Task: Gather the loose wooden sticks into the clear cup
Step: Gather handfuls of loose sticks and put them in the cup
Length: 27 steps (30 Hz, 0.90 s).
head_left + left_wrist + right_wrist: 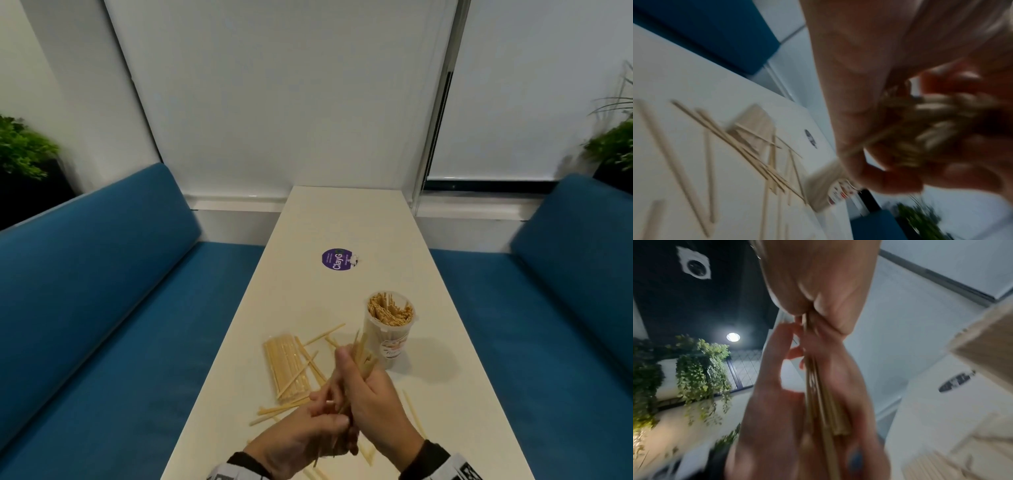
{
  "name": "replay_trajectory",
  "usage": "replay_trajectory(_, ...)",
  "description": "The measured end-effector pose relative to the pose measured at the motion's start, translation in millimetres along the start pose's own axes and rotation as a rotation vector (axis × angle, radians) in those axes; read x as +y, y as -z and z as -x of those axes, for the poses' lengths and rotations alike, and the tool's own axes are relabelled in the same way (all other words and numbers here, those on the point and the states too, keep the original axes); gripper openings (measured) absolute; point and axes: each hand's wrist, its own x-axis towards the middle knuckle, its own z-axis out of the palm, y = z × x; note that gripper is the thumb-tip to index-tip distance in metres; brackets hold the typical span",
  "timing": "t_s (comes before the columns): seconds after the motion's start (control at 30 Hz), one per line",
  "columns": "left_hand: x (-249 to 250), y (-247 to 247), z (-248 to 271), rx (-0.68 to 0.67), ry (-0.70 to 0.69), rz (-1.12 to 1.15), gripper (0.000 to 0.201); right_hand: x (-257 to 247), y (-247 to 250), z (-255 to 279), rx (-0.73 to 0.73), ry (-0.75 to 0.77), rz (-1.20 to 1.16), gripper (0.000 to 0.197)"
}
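Both hands are wrapped round one bundle of sticks (pixel 359 363) — right hand (pixel 373 394) gripping up top, left hand (pixel 308 431) pinching the lower ends, probably squaring them up so they'll drop in together. The clear cup (pixel 388 329) sits on the counter (pixel 342 219) just beyond the right hand, already packed — more loose sticks (pixel 274 409) lie left of the hands.

Bare table (pixel 346 219) beyond the cup (pixel 388 329) — loose sticks (pixel 310 359) leftward.
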Motion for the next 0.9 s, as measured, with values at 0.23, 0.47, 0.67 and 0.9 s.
replay_trajectory(0.23, -10, -5, -14, 0.154, 0.097, 0.509, 0.065, -26, -4, -10, 0.122, 0.198, -0.050, 0.048)
replay_trajectory(0.47, 8, -30, -15, 0.183, -0.095, 0.751, 0.031, -13, -8, -9, 0.105, 0.233, 0.115, 0.025)
replay_trajectory(0.67, 3, -26, -20, 0.237, -0.031, 0.556, 0.043, -17, -5, -13, 0.154, 0.196, -0.027, 0.032)
replay_trajectory(0.9, -11, -13, -14, 0.114, -0.210, -0.253, 0.074, -21, 6, -16, 0.304, 0.096, -0.139, 0.051)
